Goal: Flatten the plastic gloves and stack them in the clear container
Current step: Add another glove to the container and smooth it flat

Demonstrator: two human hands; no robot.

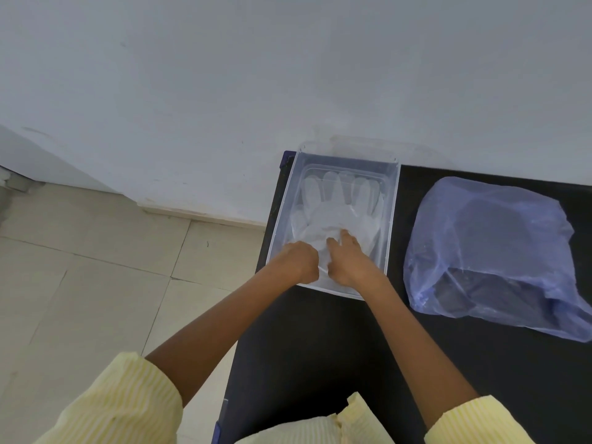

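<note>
The clear container (392,200) sits at the far left corner of the black worktop (320,347). The plastic gloves (339,203) lie flat inside, fingers pointing far. Both hands reach into its near end. The right hand (349,261) pinches the crumpled cuff. The left hand (301,261) is curled beside it, fingertips hidden, so its grip is unclear. A blue bag (490,245) lies to the right, its contents indistinct.
</note>
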